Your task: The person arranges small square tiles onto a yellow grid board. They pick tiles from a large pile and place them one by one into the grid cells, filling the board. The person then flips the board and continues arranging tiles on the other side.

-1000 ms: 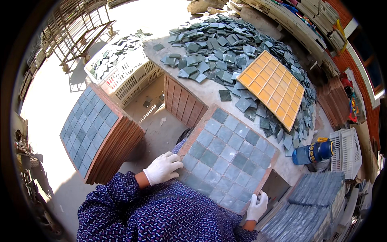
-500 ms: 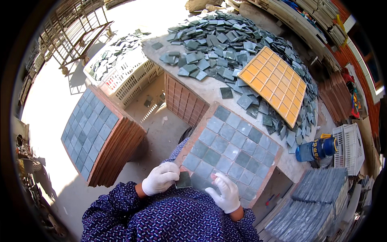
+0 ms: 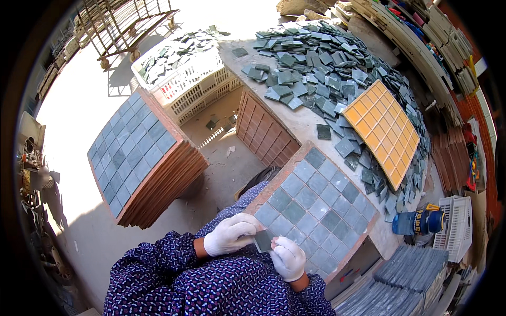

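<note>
My left hand (image 3: 230, 235), in a white glove, is closed with its fingertips on a small square dark green stone tile (image 3: 263, 241). My right hand (image 3: 288, 258), gloved too, curls its fingers at the tile's right edge; a pinkish tip shows there, fingertip or small object I cannot tell. Both hands are at the near edge of a reddish-brown grid tray (image 3: 352, 255), tilted before me. Rows of blue-green square tiles (image 3: 319, 208) cover most of it; my hands hide part of the nearest row.
A big heap of loose tiles (image 3: 316, 68) covers the far tabletop, with an orange grid tray (image 3: 383, 134) leaning on it. Left stands a stack of tile-filled trays (image 3: 158, 192); behind it, a white crate (image 3: 197, 87). A blue bottle (image 3: 416, 223) and stacked grey slabs (image 3: 406, 274) are right.
My right hand has come down and left to the tile's edge. The tile, in my left hand, is lifted and turned. The whole view has shifted, moving the surroundings rightward.
</note>
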A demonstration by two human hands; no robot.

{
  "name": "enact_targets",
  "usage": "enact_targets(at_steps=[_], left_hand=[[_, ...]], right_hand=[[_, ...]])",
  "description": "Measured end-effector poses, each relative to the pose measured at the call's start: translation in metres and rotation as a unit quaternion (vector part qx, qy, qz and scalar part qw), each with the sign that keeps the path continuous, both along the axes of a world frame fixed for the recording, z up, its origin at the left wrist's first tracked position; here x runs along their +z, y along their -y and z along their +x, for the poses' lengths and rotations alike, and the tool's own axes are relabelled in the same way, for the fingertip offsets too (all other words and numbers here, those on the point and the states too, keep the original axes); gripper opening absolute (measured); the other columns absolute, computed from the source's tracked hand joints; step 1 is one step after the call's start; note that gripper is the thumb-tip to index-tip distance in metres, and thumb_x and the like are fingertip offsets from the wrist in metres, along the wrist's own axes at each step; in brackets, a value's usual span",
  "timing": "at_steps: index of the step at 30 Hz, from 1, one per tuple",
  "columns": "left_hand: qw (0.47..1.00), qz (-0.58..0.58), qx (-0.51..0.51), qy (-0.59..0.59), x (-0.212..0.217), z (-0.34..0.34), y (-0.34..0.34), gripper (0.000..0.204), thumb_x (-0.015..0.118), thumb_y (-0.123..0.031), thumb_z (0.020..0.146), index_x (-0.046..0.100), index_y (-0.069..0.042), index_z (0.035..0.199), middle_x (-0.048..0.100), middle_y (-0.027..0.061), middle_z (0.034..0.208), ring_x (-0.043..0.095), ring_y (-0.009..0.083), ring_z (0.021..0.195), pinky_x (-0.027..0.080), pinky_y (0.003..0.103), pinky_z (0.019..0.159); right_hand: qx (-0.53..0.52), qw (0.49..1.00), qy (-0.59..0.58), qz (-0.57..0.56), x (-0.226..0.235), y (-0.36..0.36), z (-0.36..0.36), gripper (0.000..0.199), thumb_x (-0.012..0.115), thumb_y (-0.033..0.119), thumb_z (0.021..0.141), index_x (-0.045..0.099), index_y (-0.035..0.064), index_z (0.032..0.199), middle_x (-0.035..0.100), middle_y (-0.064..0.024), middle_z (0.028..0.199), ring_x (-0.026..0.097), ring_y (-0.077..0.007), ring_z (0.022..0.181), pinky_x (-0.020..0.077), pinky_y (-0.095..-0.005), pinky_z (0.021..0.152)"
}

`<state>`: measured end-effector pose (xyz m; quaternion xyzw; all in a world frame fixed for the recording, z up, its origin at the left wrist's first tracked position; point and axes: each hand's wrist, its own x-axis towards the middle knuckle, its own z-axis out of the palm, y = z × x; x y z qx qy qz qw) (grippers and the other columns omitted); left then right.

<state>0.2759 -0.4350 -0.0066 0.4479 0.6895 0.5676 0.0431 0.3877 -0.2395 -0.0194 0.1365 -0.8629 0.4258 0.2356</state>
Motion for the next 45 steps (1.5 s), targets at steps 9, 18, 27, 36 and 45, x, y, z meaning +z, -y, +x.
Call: enact_targets(at_steps=[9, 18, 27, 36, 45], left_hand=[[0.999, -0.005, 0.021, 0.028, -0.001, 0.001, 0.001, 0.030, 0.074, -0.005, 0.076, 0.058, -0.005, 0.102, 0.061, 0.0108, 0.104, 0.061, 0.0271, 0.097, 0.051, 0.034, 0.083], [0.981, -0.147, 0.063, 0.109, -0.007, 0.000, 0.004, 0.051, 0.072, -0.010, 0.079, 0.050, -0.004, 0.125, 0.054, 0.0155, 0.120, 0.061, 0.0257, 0.094, 0.051, 0.032, 0.083], [0.952, -0.180, 0.145, 0.202, -0.027, -0.010, 0.029, 0.043, 0.068, -0.007, 0.078, 0.054, -0.003, 0.119, 0.054, 0.0154, 0.120, 0.064, 0.0216, 0.084, 0.053, 0.032, 0.076], [0.962, -0.234, 0.132, 0.040, -0.033, 0.015, 0.030, 0.048, 0.071, -0.013, 0.076, 0.055, -0.006, 0.120, 0.054, 0.0175, 0.123, 0.054, 0.0382, 0.110, 0.047, 0.042, 0.093], [0.960, -0.253, 0.121, 0.009, -0.027, 0.027, 0.037, 0.043, 0.065, -0.003, 0.073, 0.058, -0.006, 0.115, 0.055, 0.0167, 0.120, 0.054, 0.0355, 0.110, 0.047, 0.042, 0.091]], right_hand=[[-0.056, 0.991, 0.097, -0.077, -0.002, 0.007, -0.001, 0.028, 0.074, -0.005, 0.069, 0.059, 0.0051, 0.089, 0.068, -0.0126, 0.098, 0.067, -0.0265, 0.086, 0.0543, -0.0329, 0.073], [-0.110, 0.867, 0.384, -0.297, -0.003, 0.011, -0.006, 0.019, 0.064, 0.004, 0.085, 0.062, -0.0006, 0.104, 0.069, -0.0122, 0.092, 0.069, -0.0159, 0.077, 0.0530, -0.0268, 0.068], [-0.080, 0.936, 0.339, -0.046, -0.023, 0.018, -0.021, 0.028, 0.063, 0.017, 0.088, 0.058, 0.0091, 0.114, 0.067, -0.0116, 0.088, 0.068, -0.0235, 0.069, 0.0525, -0.0344, 0.062], [-0.057, 0.965, 0.165, 0.198, -0.017, 0.018, -0.028, 0.021, 0.065, 0.021, 0.083, 0.062, 0.0126, 0.103, 0.058, -0.0062, 0.089, 0.061, -0.0250, 0.079, 0.0501, -0.0388, 0.066], [-0.011, 0.973, 0.190, 0.129, -0.008, -0.002, -0.045, 0.025, 0.066, 0.012, 0.082, 0.064, 0.0112, 0.107, 0.063, -0.0094, 0.102, 0.063, -0.0291, 0.089, 0.0518, -0.0379, 0.075]])
